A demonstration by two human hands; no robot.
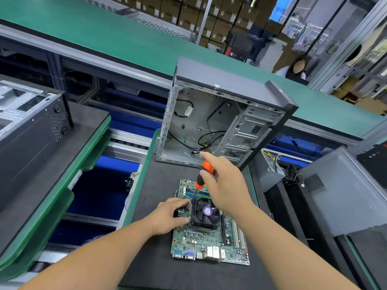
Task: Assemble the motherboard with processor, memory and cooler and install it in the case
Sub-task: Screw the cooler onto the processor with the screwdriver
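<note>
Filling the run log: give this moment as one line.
step: screwing down cooler | right hand: grips screwdriver | left hand: steadies motherboard | case: open, no board inside

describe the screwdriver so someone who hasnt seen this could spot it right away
Start at the open case standing on the dark mat, then drop to the motherboard lying flat in front of it. The screwdriver stands tilted over the cooler's far left corner, gripped by the right hand. Its orange-and-black handle is the only bright orange thing there.

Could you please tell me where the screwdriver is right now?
In the head view, centre frame, the right hand holds the screwdriver tip-down at the cooler's far-left corner, beside the left hand.
</note>
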